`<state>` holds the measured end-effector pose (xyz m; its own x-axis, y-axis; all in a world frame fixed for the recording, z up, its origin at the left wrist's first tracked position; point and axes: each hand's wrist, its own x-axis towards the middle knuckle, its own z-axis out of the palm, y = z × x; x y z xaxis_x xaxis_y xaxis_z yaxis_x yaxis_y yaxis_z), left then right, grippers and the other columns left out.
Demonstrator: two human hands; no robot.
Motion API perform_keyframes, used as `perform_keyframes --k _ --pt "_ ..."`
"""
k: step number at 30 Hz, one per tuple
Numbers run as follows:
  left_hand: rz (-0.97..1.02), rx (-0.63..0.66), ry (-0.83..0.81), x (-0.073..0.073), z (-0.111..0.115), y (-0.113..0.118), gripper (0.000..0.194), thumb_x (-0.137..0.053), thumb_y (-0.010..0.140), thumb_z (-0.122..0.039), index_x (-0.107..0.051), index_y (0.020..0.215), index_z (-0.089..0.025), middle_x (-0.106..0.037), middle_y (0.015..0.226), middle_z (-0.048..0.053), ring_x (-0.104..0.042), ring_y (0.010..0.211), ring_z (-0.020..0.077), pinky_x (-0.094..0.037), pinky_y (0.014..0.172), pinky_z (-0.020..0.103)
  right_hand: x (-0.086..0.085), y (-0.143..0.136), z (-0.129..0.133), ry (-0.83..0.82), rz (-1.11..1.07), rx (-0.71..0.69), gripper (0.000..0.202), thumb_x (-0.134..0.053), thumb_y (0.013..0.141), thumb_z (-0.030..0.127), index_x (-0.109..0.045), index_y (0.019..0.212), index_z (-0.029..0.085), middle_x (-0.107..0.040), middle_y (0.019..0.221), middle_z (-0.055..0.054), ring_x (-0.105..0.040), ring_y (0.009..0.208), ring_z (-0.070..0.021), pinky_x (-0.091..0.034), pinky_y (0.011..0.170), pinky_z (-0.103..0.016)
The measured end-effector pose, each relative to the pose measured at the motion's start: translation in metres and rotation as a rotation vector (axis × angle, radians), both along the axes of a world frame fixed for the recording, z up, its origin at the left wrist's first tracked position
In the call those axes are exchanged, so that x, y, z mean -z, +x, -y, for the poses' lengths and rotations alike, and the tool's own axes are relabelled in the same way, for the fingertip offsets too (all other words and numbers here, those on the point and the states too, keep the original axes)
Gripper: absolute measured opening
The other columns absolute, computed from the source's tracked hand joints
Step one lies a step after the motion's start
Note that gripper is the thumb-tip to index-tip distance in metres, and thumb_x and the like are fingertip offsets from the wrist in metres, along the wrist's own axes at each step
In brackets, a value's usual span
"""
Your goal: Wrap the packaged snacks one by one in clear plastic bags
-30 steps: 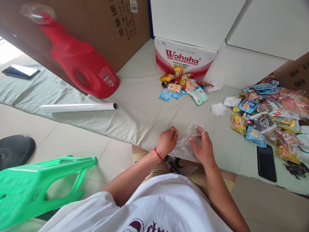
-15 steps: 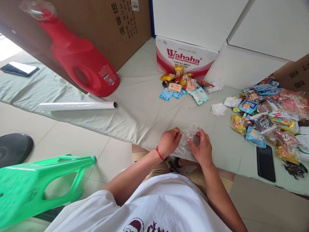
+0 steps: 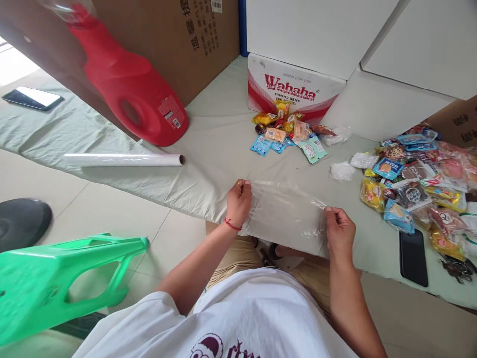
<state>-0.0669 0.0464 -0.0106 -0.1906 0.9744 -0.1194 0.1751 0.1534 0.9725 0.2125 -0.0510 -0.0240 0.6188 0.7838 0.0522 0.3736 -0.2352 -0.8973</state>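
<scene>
Two bare hands are holding a clear plastic sheet [image 3: 286, 211] spread between them above the near edge of a cloth-covered table [image 3: 212, 154]. The left hand [image 3: 239, 203], wearing a red cord [image 3: 233, 224] at its wrist, is pinching the sheet's left side between thumb and curled fingers. The right hand [image 3: 340, 233] is gripping the opposite side in the same closed way, its thumb lying uppermost. Between them the plastic is stretching fairly flat, wrinkling and catching light, with the cloth showing through it. Beyond the hands, a small heap of wrapped snacks [image 3: 276, 134] is lying against a white and red Wahaha carton [image 3: 294, 88]. Two crumpled plastic wads [image 3: 343, 171] are resting to the right of that heap, near a larger pile of packets [image 3: 413, 186]. A black phone [image 3: 413, 257] is lying just below this pile, with some keys [image 3: 457, 268] beside it. Over on the left, a white roll [image 3: 126, 159] is lying near a red jug [image 3: 145, 94], while a green stool [image 3: 37, 278] is standing on the floor [image 3: 149, 238] below the table.
</scene>
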Motion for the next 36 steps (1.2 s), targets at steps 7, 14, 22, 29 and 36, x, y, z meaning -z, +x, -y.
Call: perform_keyframes --k 7,14,22,29,36 --pt "-0.164 0.018 0.023 -0.001 0.002 -0.004 0.035 -0.052 0.098 -0.037 -0.041 0.068 -0.023 -0.036 0.057 -0.006 -0.033 0.056 0.0137 -0.025 0.059 0.029 -0.007 0.028 0.0 -0.153 0.439 -0.203 0.07 -0.068 0.083 0.065 -0.065 0.133 0.016 -0.069 0.116 -0.017 -0.062 0.102 -0.0292 -0.052 0.089 -0.046" --pt "-0.219 0.085 0.043 -0.006 0.007 -0.005 0.032 -0.048 0.1 -0.037 -0.045 0.071 -0.024 -0.037 0.056 -0.006 -0.035 0.056 0.0149 -0.026 0.06 0.03 -0.033 -0.006 -0.042 0.033 0.45 -0.682 0.033 -0.065 0.094 0.051 -0.074 0.113 0.026 -0.072 0.116 -0.011 -0.054 0.13 -0.0317 -0.045 0.109 -0.053" --pt "-0.234 0.125 -0.009 -0.003 0.006 -0.018 0.031 -0.042 0.102 -0.037 -0.041 0.074 -0.025 -0.042 0.058 -0.005 -0.039 0.057 0.0158 -0.028 0.062 0.029 -0.034 0.024 -0.082 -0.018 -0.061 -0.231 0.044 -0.069 0.083 0.063 -0.064 0.088 0.019 -0.056 0.065 0.002 -0.054 0.062 -0.0159 -0.05 0.066 -0.033" --pt "-0.267 0.151 -0.051 -0.005 0.001 -0.016 0.03 -0.039 0.104 -0.037 -0.04 0.077 -0.025 -0.048 0.061 -0.005 -0.045 0.058 0.0155 -0.031 0.063 0.028 -0.059 -0.008 -0.032 -0.042 0.439 -1.021 0.065 -0.077 0.086 0.055 -0.059 0.145 0.032 -0.055 0.15 -0.011 -0.048 0.139 -0.032 -0.044 0.114 -0.052" --pt "-0.247 0.183 -0.048 -0.003 0.001 -0.017 0.03 -0.039 0.104 -0.038 -0.037 0.077 -0.025 -0.047 0.06 -0.005 -0.045 0.057 0.0152 -0.032 0.061 0.028 -0.048 0.008 -0.037 -0.15 0.019 -0.684 0.027 -0.072 0.091 0.05 -0.074 0.091 0.023 -0.064 0.079 -0.001 -0.054 0.071 -0.0153 -0.045 0.067 -0.03"
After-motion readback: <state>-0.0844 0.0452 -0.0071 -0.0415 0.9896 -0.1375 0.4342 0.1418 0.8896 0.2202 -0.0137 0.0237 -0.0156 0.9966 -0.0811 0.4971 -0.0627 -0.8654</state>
